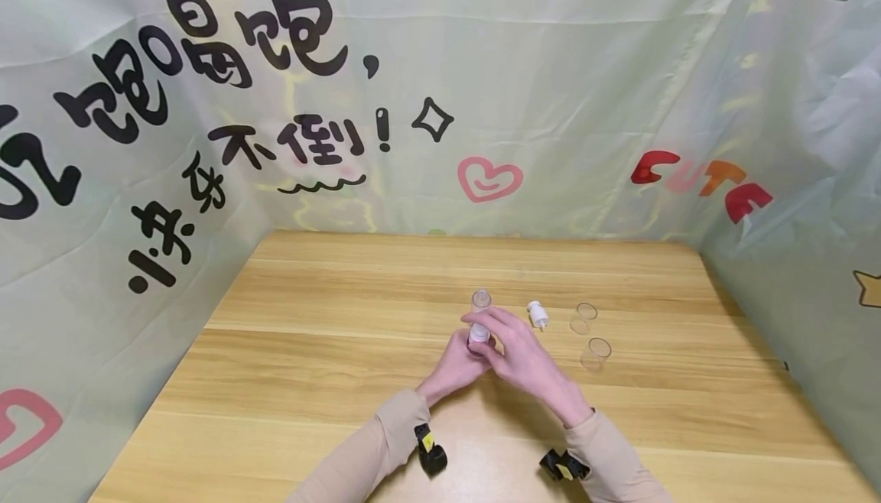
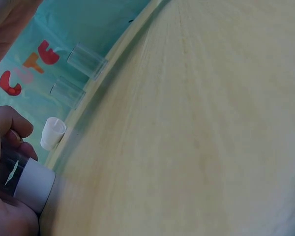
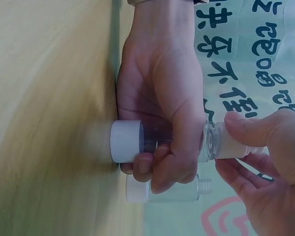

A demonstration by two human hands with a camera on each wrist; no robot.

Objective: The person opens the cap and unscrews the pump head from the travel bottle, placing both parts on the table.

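My left hand [image 1: 460,359] grips a clear bottle with a white base [image 3: 127,141], which stands upright at the table surface. Its fingers wrap round the body and cover much of it. Above, my right hand [image 3: 280,172] pinches a white pump head [image 3: 232,142] at the bottle's neck; whether it is fully seated cannot be told. Just behind the hands stands a second clear bottle [image 1: 481,300] with a white base and a bare threaded neck. To the right, another white pump head [image 1: 538,315] is on the table.
Two clear caps [image 1: 596,355] stand on the wooden table [image 1: 310,365] to the right of the hands. Printed fabric [image 1: 578,90] surrounds the table at the back and sides. A black wrist camera [image 1: 431,453] hangs under the left sleeve.
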